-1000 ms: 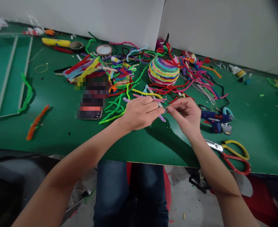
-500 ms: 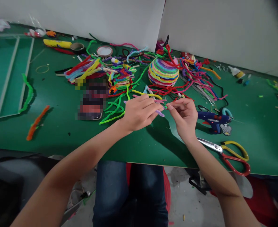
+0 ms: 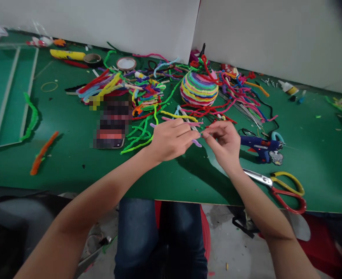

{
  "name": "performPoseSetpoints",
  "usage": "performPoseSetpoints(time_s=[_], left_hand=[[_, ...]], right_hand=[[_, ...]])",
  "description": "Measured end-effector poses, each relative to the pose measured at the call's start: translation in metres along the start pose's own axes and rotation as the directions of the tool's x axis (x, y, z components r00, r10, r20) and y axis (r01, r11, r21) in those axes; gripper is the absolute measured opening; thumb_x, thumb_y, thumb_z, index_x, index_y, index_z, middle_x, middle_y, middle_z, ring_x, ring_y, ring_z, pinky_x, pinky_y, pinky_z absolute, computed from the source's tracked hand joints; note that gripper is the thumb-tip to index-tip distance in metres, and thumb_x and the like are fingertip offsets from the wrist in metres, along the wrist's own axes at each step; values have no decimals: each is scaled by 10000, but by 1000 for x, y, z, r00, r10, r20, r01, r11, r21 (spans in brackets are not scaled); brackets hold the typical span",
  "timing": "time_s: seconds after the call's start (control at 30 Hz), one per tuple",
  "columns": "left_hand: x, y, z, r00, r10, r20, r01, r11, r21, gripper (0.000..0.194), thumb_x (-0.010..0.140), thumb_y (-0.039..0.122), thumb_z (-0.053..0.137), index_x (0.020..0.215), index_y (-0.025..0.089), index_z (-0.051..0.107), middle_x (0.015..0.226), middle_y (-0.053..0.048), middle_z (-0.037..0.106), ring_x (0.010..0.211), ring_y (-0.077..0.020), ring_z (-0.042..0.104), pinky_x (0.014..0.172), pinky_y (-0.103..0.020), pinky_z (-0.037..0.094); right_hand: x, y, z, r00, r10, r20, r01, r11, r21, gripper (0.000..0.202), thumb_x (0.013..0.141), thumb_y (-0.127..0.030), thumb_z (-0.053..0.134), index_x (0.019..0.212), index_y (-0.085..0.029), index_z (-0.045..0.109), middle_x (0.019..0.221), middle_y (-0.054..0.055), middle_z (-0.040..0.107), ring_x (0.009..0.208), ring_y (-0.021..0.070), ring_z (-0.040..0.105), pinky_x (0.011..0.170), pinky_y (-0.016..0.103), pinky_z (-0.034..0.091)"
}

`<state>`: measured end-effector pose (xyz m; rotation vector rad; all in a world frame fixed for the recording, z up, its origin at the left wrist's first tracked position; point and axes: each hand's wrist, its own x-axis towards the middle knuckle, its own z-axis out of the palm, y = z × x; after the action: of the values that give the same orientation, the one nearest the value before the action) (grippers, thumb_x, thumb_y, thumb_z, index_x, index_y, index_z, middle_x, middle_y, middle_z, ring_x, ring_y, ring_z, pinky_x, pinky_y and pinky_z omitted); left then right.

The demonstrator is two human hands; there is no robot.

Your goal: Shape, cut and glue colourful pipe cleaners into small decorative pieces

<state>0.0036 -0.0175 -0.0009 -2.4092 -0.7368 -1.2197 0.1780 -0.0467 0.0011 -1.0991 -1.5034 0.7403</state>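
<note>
My left hand (image 3: 173,140) is closed around a purple fuzzy stem (image 3: 197,143), whose ends stick out on both sides of the fingers. Thumb and finger of my right hand (image 3: 223,142) are pinched on a tiny green piece (image 3: 201,135), close to the left fingertips. A pink stem (image 3: 196,124) lies just beyond the left fingers; whether the hand touches it is unclear. Behind the hands stands a round striped ball (image 3: 199,90) of coloured fuzzy stems, with red and green strands on top.
Piles of coloured stems (image 3: 101,86) surround the ball. A phone (image 3: 113,126) lies left of my hands. On the right are a blue glue gun (image 3: 261,146) and scissors (image 3: 289,193) with yellow and red handles. An orange stem (image 3: 44,153) lies far left.
The view has shifted slightly, moving the table items a little left. My fingertips are closer together, and less of the green piece shows between them.
</note>
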Motion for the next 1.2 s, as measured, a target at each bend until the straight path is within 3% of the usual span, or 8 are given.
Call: performPoseSetpoints(time_s=[0.17,0.3,0.43,0.6,0.83,0.93,1.2], left_hand=[[-2,1,2,995,-99,-11,96,987,-128,144,858,202,527,805,188,660,666,-16,652,660,-133,564,611,-252,414],[-1,2,2,982,-188,25,188,948,-257,155,863,215,509,809,183,652,725,-26,683,681,-139,590,642,-263,427],[1,3,-1,958,-278,65,284,909,-305,161,857,228,511,799,192,657,711,-22,692,711,-140,613,674,-255,450],[2,5,-1,956,-289,44,287,899,-330,147,848,223,528,780,183,652,698,-24,690,676,-137,608,662,-255,445],[1,7,1,962,-267,60,271,904,-331,157,851,214,511,782,185,649,738,-12,709,677,-121,622,678,-245,448],[2,7,0,961,-272,53,274,901,-336,155,847,201,513,772,183,648,735,-13,710,676,-120,624,672,-244,449],[3,8,0,949,-305,81,313,877,-364,159,850,202,522,754,177,647,718,-19,703,691,-118,629,692,-240,458]], right_hand=[[2,1,-1,999,27,31,-29,996,87,209,760,-255,674,891,-229,513,770,-26,669,689,117,652,581,251,489],[2,1,-2,1000,-8,31,7,1000,22,187,772,-236,669,888,-223,524,802,-13,689,740,133,676,614,266,503],[0,-2,-5,986,-168,1,166,975,-149,187,805,-226,623,967,-232,530,878,8,716,836,161,684,645,300,501],[-3,-2,-5,926,-377,16,342,822,-455,226,755,-238,697,948,-248,580,876,6,718,806,172,679,675,325,519],[-4,3,-2,861,-508,33,459,746,-483,198,784,-171,671,949,-255,600,847,-8,727,794,160,679,675,306,530],[-4,2,-3,861,-508,21,459,758,-462,213,778,-162,678,944,-267,598,846,-19,728,793,154,679,653,296,532],[-6,0,-3,924,-383,-9,349,851,-392,194,773,-202,691,933,-268,604,842,-28,720,768,147,680,606,287,517]])
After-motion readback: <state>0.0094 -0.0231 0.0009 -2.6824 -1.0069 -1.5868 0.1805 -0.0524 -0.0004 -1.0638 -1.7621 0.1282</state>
